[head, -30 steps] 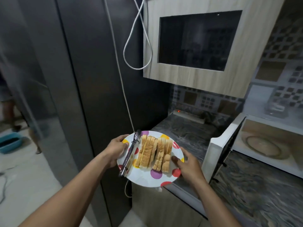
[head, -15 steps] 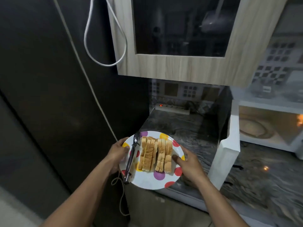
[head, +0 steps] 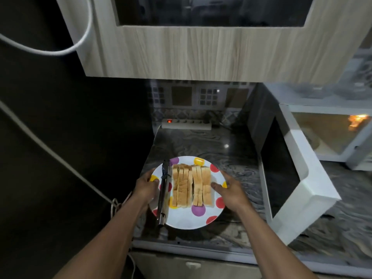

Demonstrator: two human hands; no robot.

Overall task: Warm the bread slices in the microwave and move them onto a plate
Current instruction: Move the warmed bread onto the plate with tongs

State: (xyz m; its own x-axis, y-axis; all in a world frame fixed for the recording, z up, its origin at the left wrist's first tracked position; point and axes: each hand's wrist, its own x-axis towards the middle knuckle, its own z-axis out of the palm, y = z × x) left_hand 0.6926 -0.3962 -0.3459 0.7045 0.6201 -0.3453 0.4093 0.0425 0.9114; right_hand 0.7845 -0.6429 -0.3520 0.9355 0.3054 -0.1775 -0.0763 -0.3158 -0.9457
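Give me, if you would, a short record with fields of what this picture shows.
plate: white with coloured dots, held over the dark countertop; contact with it cannot be told
left hand: grips the plate's left rim
right hand: grips the plate's right rim
bread slices: packed in rows on the plate's middle
tongs: metal, lying on the plate left of the bread
microwave: at right, lit inside, door swung open
power strip: by the back wall, red light on
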